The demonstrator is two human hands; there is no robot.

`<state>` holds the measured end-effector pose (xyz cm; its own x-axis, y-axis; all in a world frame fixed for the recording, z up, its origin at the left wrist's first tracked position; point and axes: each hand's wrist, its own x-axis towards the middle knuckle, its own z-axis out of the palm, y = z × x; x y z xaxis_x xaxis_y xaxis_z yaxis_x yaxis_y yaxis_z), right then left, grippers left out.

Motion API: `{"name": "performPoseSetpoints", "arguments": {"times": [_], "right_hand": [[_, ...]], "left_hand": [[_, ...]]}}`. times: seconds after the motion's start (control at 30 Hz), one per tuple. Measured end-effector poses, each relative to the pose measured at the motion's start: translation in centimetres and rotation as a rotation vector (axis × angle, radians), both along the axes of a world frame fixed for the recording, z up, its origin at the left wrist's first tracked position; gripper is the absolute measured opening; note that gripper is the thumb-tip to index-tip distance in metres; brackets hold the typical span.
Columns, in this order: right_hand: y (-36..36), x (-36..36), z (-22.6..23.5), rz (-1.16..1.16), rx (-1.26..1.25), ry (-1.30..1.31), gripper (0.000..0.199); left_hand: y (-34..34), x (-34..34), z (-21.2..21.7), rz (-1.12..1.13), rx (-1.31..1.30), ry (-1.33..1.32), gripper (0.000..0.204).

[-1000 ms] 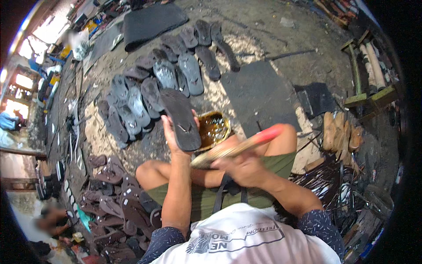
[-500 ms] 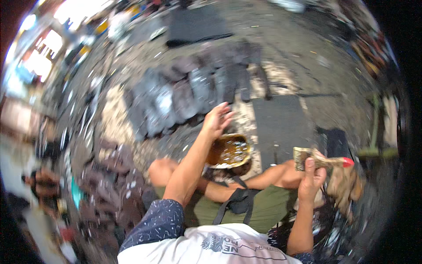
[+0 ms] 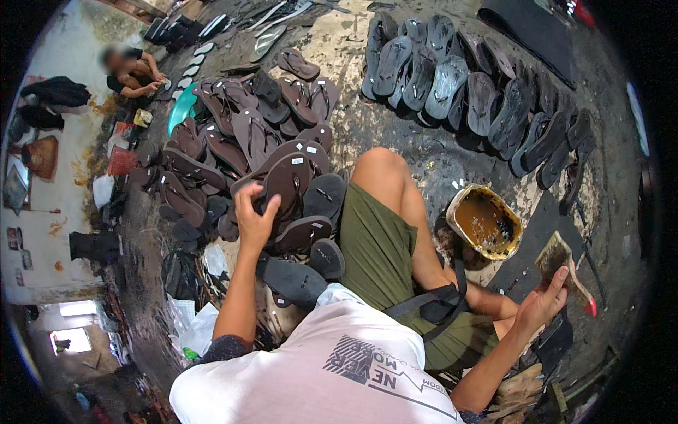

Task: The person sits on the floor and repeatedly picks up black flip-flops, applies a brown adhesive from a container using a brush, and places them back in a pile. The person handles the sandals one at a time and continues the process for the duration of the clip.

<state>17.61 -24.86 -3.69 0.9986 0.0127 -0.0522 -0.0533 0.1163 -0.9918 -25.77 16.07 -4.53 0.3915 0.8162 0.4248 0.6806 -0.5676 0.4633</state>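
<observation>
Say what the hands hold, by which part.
Right hand: a brush, near where its handle meets its head. Left hand: open over brown sandals, holding nothing.

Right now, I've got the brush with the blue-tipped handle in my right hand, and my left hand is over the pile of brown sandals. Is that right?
Not quite: in the head view, the handle tip of the brush is red, not blue. The brush is in your right hand, and your left hand is over the pile of brown sandals.
</observation>
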Motion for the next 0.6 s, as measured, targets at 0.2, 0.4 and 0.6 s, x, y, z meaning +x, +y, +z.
{"name": "performPoseSetpoints", "arguments": {"times": [0.2,0.4,0.6], "right_hand": [[4.4,-0.5,0.0,0.162,-0.247,-0.207,0.037],[5.8,-0.9,-0.6,0.265,-0.151,-0.147,0.033],[4.6,-2.9,0.6,0.251,-0.131,-0.04,0.03]], "left_hand": [[-0.6,-0.5,-1.7,0.093,-0.035,0.069,0.037],[-1.7,2.9,-0.5,0.087,0.089,0.225,0.047],[-3.1,4.1,0.8,0.065,-0.27,0.002,0.046]]}}
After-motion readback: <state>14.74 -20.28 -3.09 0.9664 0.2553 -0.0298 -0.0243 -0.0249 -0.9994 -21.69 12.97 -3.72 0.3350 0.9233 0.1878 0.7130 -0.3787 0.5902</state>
